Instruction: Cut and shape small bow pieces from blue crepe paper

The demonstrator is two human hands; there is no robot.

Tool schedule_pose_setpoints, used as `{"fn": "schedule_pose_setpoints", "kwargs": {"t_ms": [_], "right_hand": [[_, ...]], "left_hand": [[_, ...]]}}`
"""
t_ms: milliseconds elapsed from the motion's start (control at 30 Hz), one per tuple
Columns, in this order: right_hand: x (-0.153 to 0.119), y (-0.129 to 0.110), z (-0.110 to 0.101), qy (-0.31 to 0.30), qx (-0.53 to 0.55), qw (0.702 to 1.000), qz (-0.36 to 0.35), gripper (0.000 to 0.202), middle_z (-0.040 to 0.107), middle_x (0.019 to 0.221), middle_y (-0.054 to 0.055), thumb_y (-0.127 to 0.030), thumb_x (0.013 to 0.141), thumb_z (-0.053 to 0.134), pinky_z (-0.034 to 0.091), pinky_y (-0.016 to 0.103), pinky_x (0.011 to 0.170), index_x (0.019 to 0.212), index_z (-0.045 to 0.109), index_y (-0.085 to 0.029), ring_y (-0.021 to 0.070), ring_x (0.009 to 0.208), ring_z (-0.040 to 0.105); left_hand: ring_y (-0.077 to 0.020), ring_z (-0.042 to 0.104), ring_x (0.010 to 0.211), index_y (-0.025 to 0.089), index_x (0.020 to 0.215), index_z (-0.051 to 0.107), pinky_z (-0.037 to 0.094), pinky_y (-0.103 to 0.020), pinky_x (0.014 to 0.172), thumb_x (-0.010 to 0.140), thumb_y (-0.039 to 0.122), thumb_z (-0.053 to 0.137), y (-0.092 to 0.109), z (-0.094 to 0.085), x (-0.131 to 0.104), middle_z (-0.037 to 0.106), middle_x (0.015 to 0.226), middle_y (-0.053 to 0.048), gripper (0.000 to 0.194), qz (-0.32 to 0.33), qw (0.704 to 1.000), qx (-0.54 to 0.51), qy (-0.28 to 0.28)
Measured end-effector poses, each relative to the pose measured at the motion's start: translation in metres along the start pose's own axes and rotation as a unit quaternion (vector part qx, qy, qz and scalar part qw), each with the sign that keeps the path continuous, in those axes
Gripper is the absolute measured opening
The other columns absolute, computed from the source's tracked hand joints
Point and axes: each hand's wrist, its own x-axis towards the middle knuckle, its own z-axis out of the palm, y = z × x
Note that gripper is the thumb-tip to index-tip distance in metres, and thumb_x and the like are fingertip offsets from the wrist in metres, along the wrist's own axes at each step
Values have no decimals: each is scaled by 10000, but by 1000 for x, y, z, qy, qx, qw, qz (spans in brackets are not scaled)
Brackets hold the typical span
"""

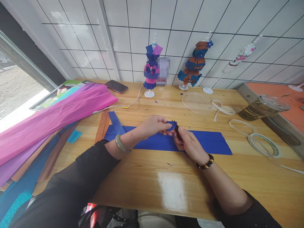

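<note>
My left hand (156,124) pinches a small piece of blue crepe paper (171,125) between thumb and fingers. In my right hand (187,141) is a pair of small black scissors (177,130), its pointed tips up against the paper piece's right edge. Most of the scissors is hidden by my fingers. Beneath both hands a long blue crepe paper strip (209,141) lies flat on the wooden table (133,180). A narrower folded blue strip (116,122) rests across its left end.
Pink crepe paper (80,99) and other coloured sheets cover the left side. A phone (117,86), a dressed doll stand (151,71) and another (193,65) stand along the tiled wall. At right are a tape roll (264,145), white ribbon (223,109) and a drink cup (258,107).
</note>
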Motion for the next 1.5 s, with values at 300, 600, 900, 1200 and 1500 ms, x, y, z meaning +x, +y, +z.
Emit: {"fn": "schedule_pose_setpoints", "kwargs": {"t_ms": [300, 600, 900, 1200, 1500], "right_hand": [[0, 0, -2, -6, -28, 1000, 0, 427, 286, 520, -67, -580, 854, 353, 187, 208, 381, 699, 420, -188, 63, 417, 251], [-2, -1, -3, -31, -28, 999, 1, 399, 273, 522, -73, -539, 881, 337, 174, 202, 385, 722, 424, -184, 56, 420, 237], [-2, -3, -4, -50, -71, 996, -7, 407, 296, 523, -66, -540, 884, 323, 203, 209, 394, 715, 424, -183, 63, 431, 261], [-3, -1, -4, -66, -97, 993, -3, 424, 309, 529, -60, -542, 887, 307, 220, 220, 415, 700, 428, -181, 71, 448, 264], [-3, -3, -3, -66, -121, 990, -5, 436, 322, 534, -55, -555, 878, 313, 234, 226, 427, 691, 435, -180, 78, 458, 277]], "left_hand": [[-118, 642, 645, 103, 750, 593, 493, -236, 632, 726, 287, 654, 2, -4, 0, 688, 722, -65, 196, 0, 1000, 7, -21], [-112, 637, 631, 106, 733, 590, 502, -238, 631, 734, 280, 640, 2, -9, 0, 690, 704, -67, 181, -1, 999, 45, -29], [-116, 644, 667, 105, 762, 626, 511, -234, 641, 734, 302, 628, 6, -16, -2, 698, 774, -80, 199, 2, 994, 86, -64], [-118, 646, 692, 104, 779, 657, 517, -225, 656, 738, 294, 615, 12, -23, -4, 697, 783, -81, 199, -6, 987, 121, -102], [-120, 641, 692, 101, 774, 655, 514, -237, 670, 733, 316, 623, 14, -25, -5, 693, 788, -83, 221, -8, 984, 130, -120]]}}
